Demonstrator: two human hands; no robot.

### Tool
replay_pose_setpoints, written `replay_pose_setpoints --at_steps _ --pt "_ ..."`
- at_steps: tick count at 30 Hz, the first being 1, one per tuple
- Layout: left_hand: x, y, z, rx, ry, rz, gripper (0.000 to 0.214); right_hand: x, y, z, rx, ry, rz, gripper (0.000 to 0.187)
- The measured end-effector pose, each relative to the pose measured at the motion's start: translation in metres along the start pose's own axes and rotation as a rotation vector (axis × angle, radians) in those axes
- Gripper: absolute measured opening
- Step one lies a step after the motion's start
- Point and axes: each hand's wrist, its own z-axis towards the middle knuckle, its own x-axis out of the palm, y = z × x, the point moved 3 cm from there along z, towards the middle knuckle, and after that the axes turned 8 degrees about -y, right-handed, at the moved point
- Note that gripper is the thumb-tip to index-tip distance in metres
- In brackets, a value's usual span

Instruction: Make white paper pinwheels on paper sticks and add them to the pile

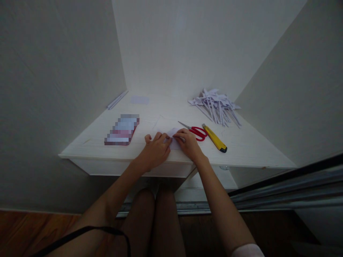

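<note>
A small piece of white paper (175, 144) lies at the table's front edge, partly hidden by my fingers. My left hand (157, 151) has its curled fingers pressed on the paper's left side, thumb set apart. From the right, my right hand (189, 143) pinches the paper between thumb and fingertips. The fingertips of both hands almost meet over it. Just beyond my right hand are red-handled scissors (199, 133), blades pointing left. Right of them lies a yellow utility knife (214, 137) with a black end.
A pile of folded paper pieces with thin rolled sticks (218, 105) is at the back right of the white table (252, 150). A phone-like pixelated object (122, 131) lies at left. Behind it are rolled paper sticks (117, 100) and a paper rectangle (139, 100). Walls enclose three sides.
</note>
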Motion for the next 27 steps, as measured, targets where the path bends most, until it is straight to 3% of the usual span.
replay_pose_setpoints --at_steps 27 --pt "0.0061 0.0082 0.0027 -0.031 0.027 -0.105 0.039 0.0044 -0.0001 -0.0023 -0.063 0.061 -0.057 0.022"
